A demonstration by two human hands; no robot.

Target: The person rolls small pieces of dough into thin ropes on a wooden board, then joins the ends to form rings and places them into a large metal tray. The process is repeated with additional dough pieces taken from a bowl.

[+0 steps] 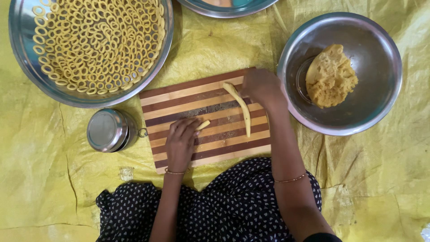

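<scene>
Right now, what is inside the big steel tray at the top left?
The big steel tray is heaped with small yellow dough rings. They cover nearly all of its base, and the picture's edge cuts off its top.

Bright, even daylight fills the scene and shadows stay soft and short. Mild glare sits on the steel bowl [340, 74] at two o'clock. Focus is sharp throughout, with slight bending at the edges.

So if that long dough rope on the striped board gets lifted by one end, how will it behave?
The dough rope already lies curved, so it would probably droop. It is thin, so it might stretch or tear. The right hand touches its top end.
</scene>
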